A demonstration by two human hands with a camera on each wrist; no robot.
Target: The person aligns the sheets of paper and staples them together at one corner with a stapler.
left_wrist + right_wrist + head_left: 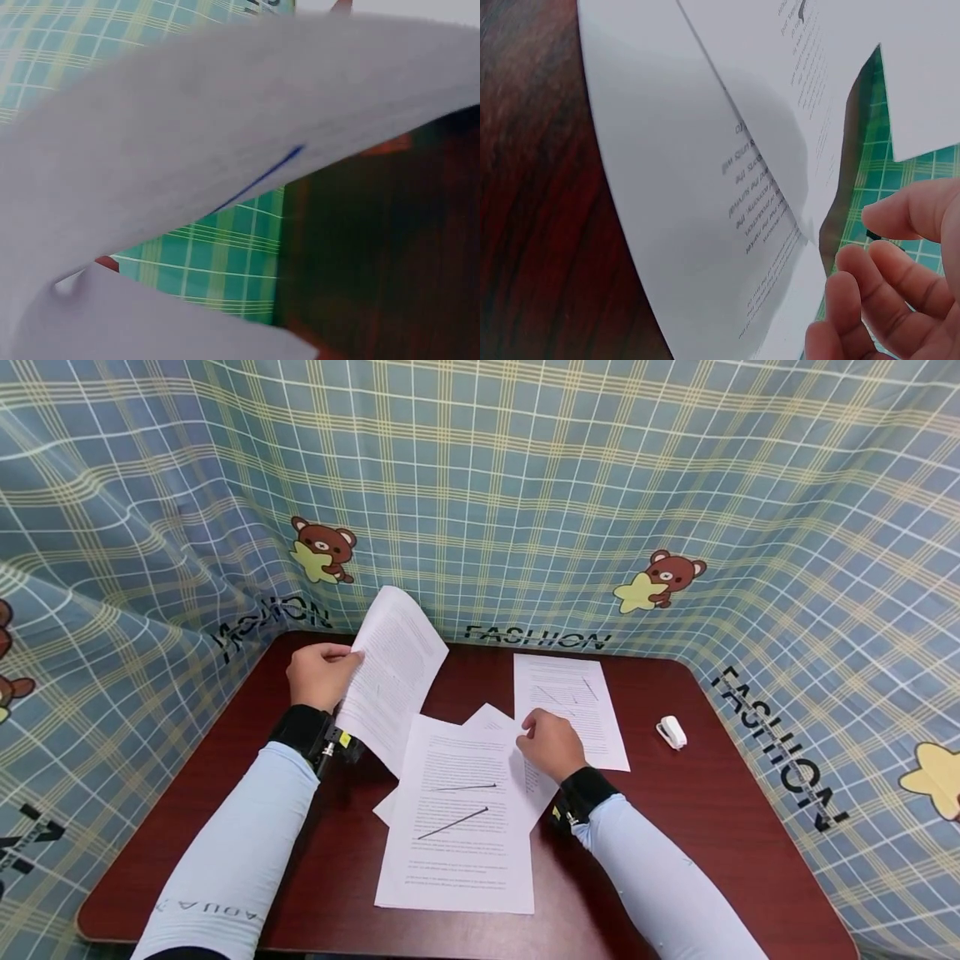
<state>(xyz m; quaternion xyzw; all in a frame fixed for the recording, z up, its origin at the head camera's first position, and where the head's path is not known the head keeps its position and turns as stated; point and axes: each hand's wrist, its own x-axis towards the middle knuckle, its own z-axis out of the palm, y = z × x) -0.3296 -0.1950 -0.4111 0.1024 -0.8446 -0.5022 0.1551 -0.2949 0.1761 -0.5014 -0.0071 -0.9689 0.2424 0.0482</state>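
Observation:
My left hand (322, 677) pinches the left edge of a printed sheet (393, 668), which stands raised and bent at the left of the table. In the left wrist view the curved sheet (172, 127), with a blue pen stroke, covers most of the picture, and the hand does not show. Lower centre, a sheet with two dark strokes (457, 860) lies over other paper turned at an angle (540, 793). My right hand (553, 747) is over the right side of these papers. The right wrist view shows its fingers (851, 259) loosely bent, with a gap to the thumb, holding nothing.
Another marked sheet (551, 681) lies at the back right of the dark red table (675, 860). To its right is a small white object (672, 732), perhaps a stapler. Checked cloth (480, 485) with bear prints hangs behind and on both sides of the table.

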